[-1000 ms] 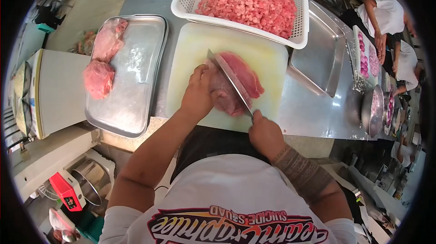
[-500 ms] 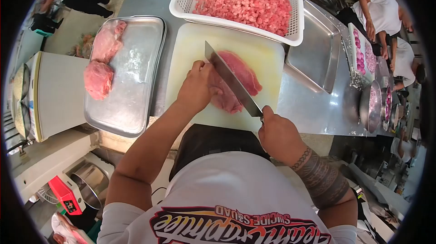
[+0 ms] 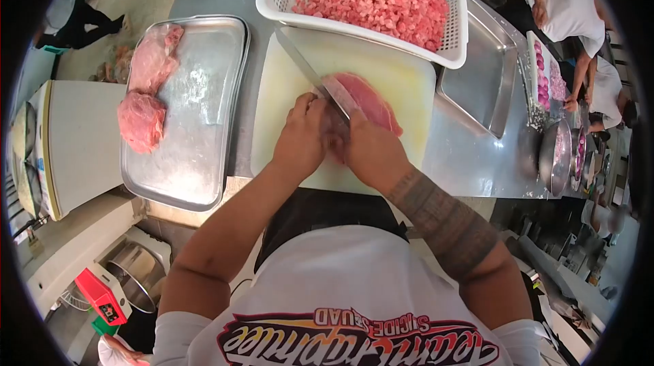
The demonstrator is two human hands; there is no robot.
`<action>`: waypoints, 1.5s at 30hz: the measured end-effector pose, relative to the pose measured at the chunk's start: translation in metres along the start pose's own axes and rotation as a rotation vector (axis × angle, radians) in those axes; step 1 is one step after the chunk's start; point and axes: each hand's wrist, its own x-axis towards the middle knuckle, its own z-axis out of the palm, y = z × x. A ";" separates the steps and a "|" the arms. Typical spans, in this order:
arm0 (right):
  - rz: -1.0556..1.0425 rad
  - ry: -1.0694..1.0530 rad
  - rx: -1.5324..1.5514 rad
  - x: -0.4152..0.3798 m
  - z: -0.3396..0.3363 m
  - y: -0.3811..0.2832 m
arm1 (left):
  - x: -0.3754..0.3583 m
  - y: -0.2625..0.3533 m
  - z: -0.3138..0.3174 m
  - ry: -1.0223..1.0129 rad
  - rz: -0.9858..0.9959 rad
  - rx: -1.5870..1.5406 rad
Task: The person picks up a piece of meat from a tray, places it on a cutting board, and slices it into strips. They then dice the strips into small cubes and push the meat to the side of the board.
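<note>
A piece of raw meat [image 3: 370, 99] lies on the white cutting board [image 3: 411, 110]. My right hand [image 3: 376, 151] is wrapped round the handle of a large knife [image 3: 300, 58]. Its blade runs up and left across the meat, with the tip over the board's far left part. Curled fingers of my left hand [image 3: 304, 131] press the near left part of the meat, close beside the blade. Both hands hide much of the meat there, and the knife handle is covered by my right hand.
A white perforated basket [image 3: 272, 1] of diced meat stands behind the board. Left is a metal tray [image 3: 197, 117] with meat chunks [image 3: 142, 121]; right is another metal tray [image 3: 477, 69]. Farther right are bowls [image 3: 555, 161], a tray of red onions [image 3: 541, 80] and people in white shirts [image 3: 572, 8].
My right hand has moved left and away from my body, bringing the knife further across the board. My left hand stays on the meat. The view has shifted slightly.
</note>
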 end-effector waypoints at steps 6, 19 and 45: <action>0.130 -0.234 -0.203 -0.126 -0.040 0.036 | -0.006 -0.004 0.006 0.057 0.034 -0.045; 0.042 -0.038 -0.124 -0.087 -0.032 0.019 | 0.002 0.007 -0.008 -0.057 0.005 0.073; 0.165 -0.249 -0.154 -0.128 -0.027 0.036 | -0.004 -0.011 0.014 0.178 0.092 -0.078</action>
